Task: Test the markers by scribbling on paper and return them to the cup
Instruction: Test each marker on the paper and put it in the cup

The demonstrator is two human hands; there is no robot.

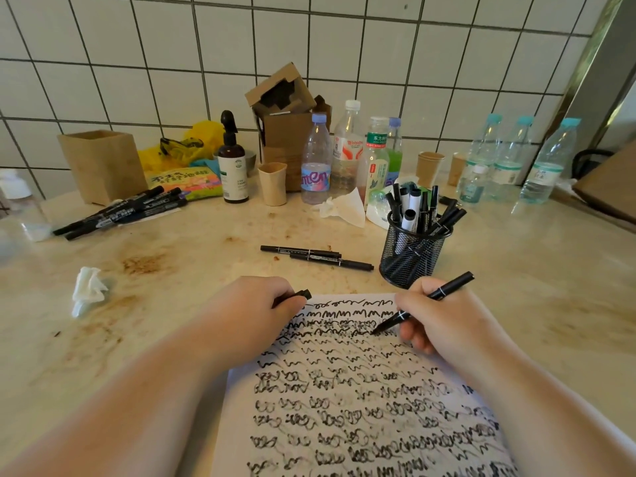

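On the stained worktop (192, 270), reading from the left, a pile of black markers (120, 213) lies in front of a wooden box (103, 165), and a crumpled tissue (88, 287) sits nearer the person. Further along, the left hand (254, 306) rests on the upper left part of the scribble-covered paper (361, 407), its fingers curled round a small black piece, apparently the marker's cap (303, 293). Beyond the sheet two loose markers (316, 255) lie side by side, well apart from the pile. The right hand (437, 321) pinches an uncapped black marker (426, 302) in a writing grip, the fingers closed narrow on the barrel and the tip touching the paper among the upper rows of scribbles. Just beyond that hand stands the black mesh cup (414, 251), holding a cluster of markers. Plastic bottles, paper cups and a torn carton line the tiled wall behind.

The step in hand appears to be the scribble test of this marker. The next move likely calls for lifting the tip, bringing cap and marker together, pressing the cap home, then dropping the marker upright into the mesh cup close by.
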